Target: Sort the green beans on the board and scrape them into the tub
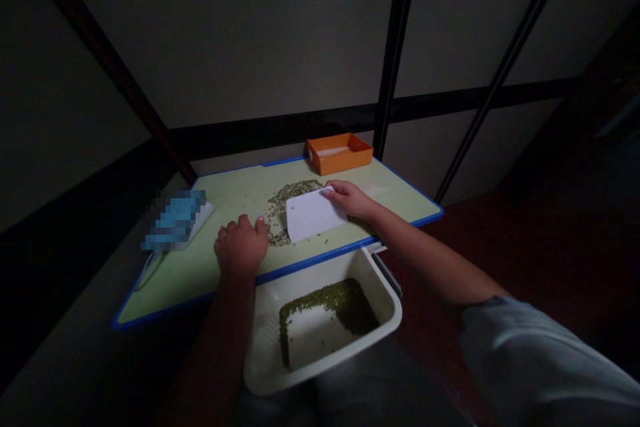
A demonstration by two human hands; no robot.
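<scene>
My right hand (pixel 349 199) grips a white card (pixel 314 215) by its right end, thumb on top, and holds it tilted over the table. Small green beans, which look like mung beans (pixel 295 192), lie scattered behind the card and to its left. My left hand (pixel 241 245) is by the table's front edge, left of the beans, with fingers apart and nothing in it. Below that edge stands a white plastic basin (pixel 320 363), with many more green beans heaped along its back and right side.
The pale green folding table (pixel 230 190) has a blue rim. An orange open box (pixel 345 159) sits at the back right. At the left, a pixelated blue-screened device (pixel 177 219) rests with a white cable. Dark-framed panels (pixel 300 33) rise behind the table.
</scene>
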